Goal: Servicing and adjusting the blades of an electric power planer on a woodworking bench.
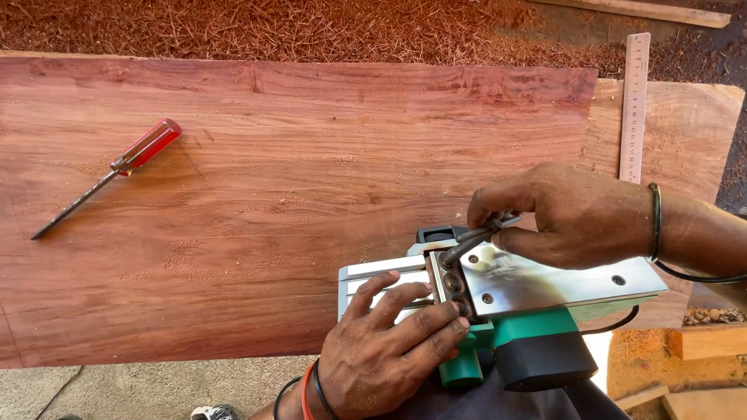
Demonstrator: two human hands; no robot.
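A green electric planer lies upside down at the near edge of a wide reddish wooden board, its shiny metal sole facing up. My left hand presses flat on the front part of the sole beside the cutter drum. My right hand grips a small dark metal wrench whose tip sits on a bolt of the drum. A black cord runs off to the right under my right wrist.
A red-handled screwdriver lies on the board at the left. A metal ruler rests on a paler plank at the right. Wood shavings cover the ground beyond the board. Wood offcuts sit at lower right.
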